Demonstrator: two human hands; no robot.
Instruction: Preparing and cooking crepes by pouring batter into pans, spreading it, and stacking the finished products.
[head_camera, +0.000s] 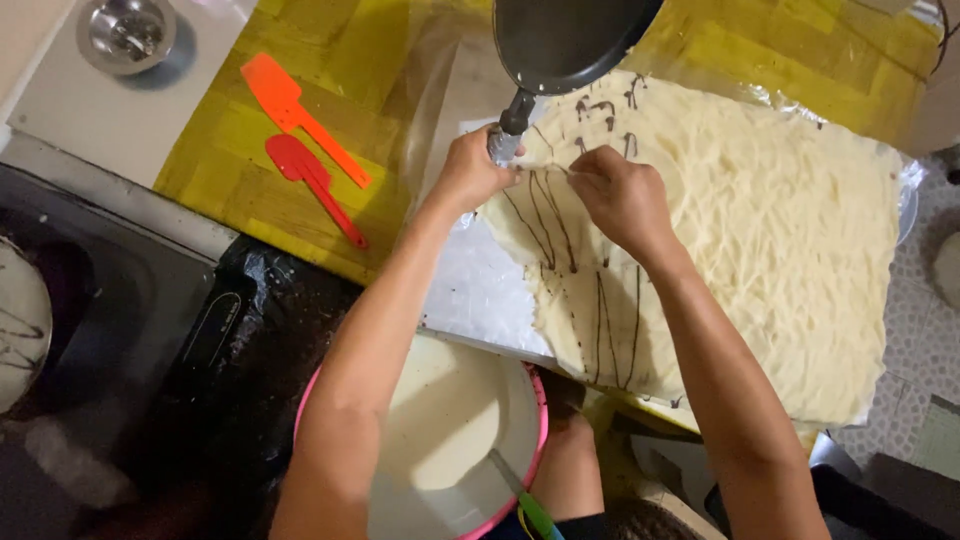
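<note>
A dark round frying pan (570, 35) hangs upside down and tilted over the sheet, its handle pointing down toward the viewer. Just below it, a thin pale crepe (560, 215) marked with dark chocolate lines lies at the near left edge of a broad spread of overlapping pale crepes (790, 230) covering a plastic-lined surface.

Both bare arms reach far from the body. Left hand (470, 172) is closed in a fist; right hand (622, 195), just right, is curled with fingers pinched.
</note>
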